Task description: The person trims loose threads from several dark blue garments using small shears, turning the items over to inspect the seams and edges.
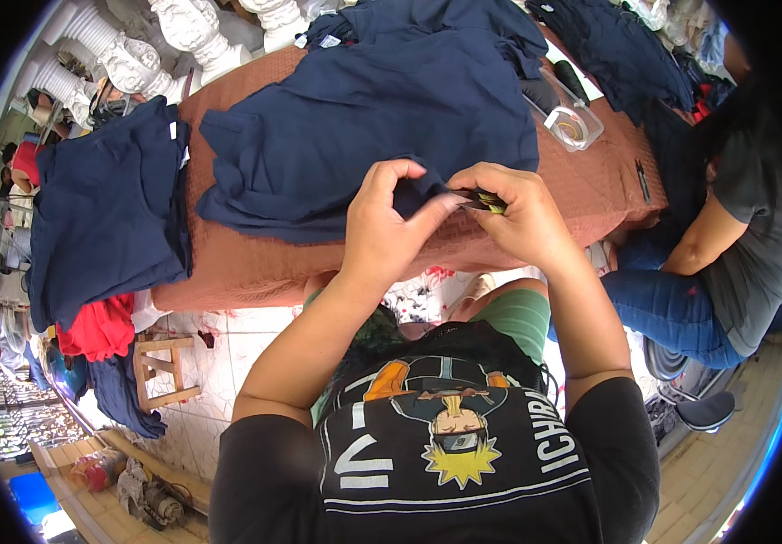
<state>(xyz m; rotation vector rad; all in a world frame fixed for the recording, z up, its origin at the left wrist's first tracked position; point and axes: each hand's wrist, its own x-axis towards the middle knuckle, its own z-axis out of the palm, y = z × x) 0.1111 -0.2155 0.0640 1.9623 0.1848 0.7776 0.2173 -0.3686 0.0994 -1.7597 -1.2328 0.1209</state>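
Navy cotton fills the near edge of the long rust-brown cloth-covered table, where the left hand pinches a fold of the dark navy garment between thumb and fingers. Just to its right, touching the same fold, the right hand closes on a small yellow-and-dark thread snipper. The garment spreads away from both hands toward the far side. Farther right sits a clear plastic box. Left, a second heap of navy clothes hangs over something red. A seated person in jeans works at the right.
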